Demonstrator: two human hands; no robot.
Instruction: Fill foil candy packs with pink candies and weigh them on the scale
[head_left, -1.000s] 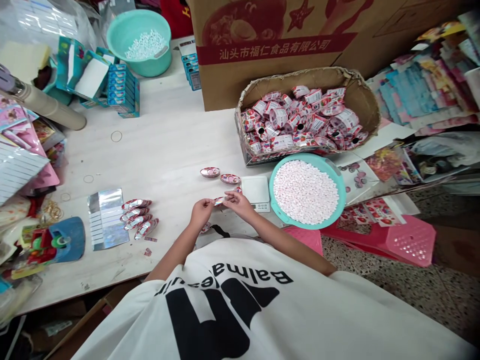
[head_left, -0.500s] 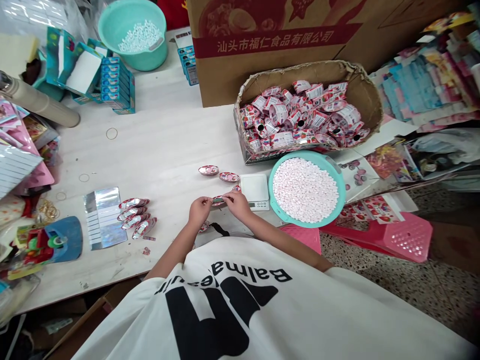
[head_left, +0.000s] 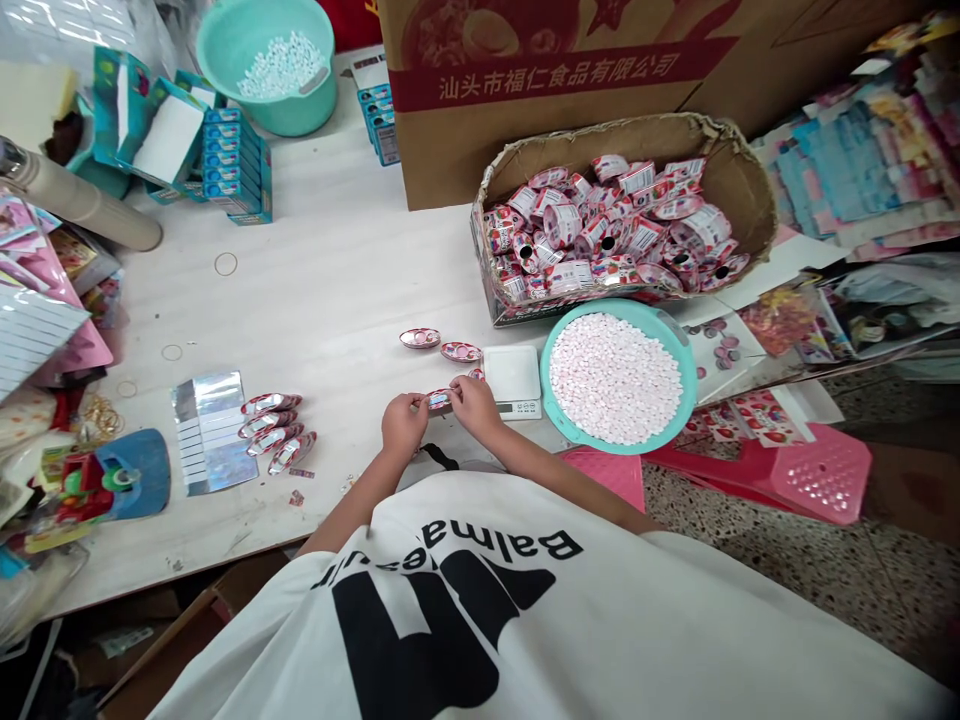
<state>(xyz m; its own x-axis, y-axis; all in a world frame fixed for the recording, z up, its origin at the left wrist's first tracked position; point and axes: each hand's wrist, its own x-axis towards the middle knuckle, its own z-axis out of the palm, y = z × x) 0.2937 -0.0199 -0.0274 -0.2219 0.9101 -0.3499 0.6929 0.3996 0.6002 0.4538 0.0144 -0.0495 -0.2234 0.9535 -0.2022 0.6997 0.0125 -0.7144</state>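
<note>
My left hand [head_left: 403,421] and my right hand [head_left: 474,403] meet just above the table's near edge, both pinched on one small red and silver packet [head_left: 439,400] held between them. Two more such packets [head_left: 439,345] lie flat on the table beyond my hands. A small white scale [head_left: 511,377] sits right of my right hand. Beside it stands a teal basin [head_left: 679,345] full of small pink-white tablets. Behind that, a torn cardboard box [head_left: 731,175] holds many red and white packets.
Several sealed packets [head_left: 276,428] lie in a row at the left beside a silver sheet [head_left: 205,430]. Blue boxes [head_left: 232,165] and a second teal basin [head_left: 259,60] stand at the back. A large carton [head_left: 562,60] rises behind. Pink stools [head_left: 817,475] sit right.
My hands have stayed together on the packet, shifting their pinch slightly. The view has drifted a little; nothing else on the table has moved.
</note>
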